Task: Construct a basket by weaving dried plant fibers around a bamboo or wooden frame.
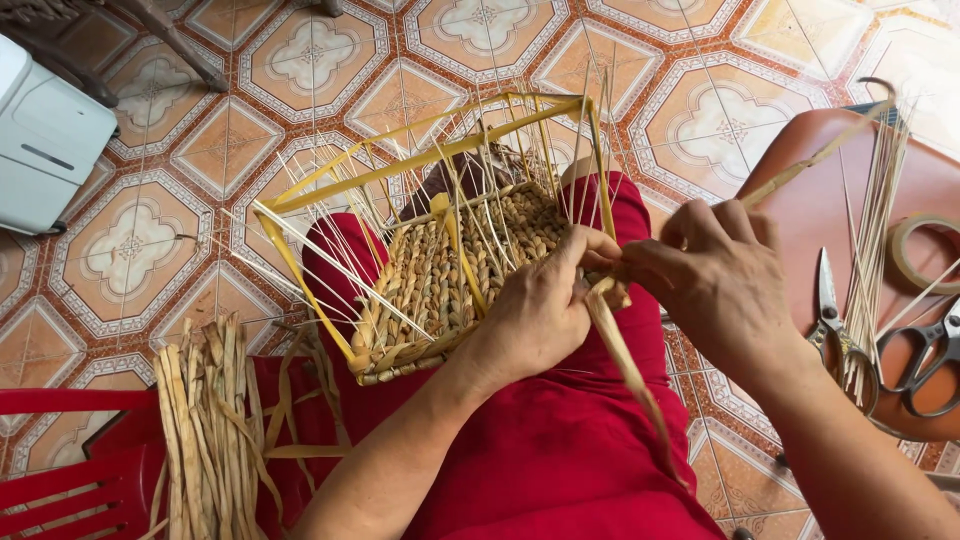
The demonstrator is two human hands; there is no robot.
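covering most of the view, the patterned tile floor (130,245) runs under everything, with one white box-like thing (45,130) cut off at the left edge. next in size, the person's red-clothed lap (560,450) carries one half-woven basket (440,280), its plaited wall held in one yellow frame (420,155) with many thin pale spokes, too many to count, sticking out. one brown stool top (850,200) at the right serves as a bench, its far side cut off. one bundle of dried flat strands (205,420) lies on a red chair (70,470) at lower left. the left hand (545,310) is clenched on the basket rim, and the right hand (715,275) pinches one flat strand (625,360) that trails down; its fingertips are hidden. two pairs of scissors (835,325) and one tape roll (920,250), partly cut off, lie on the stool.
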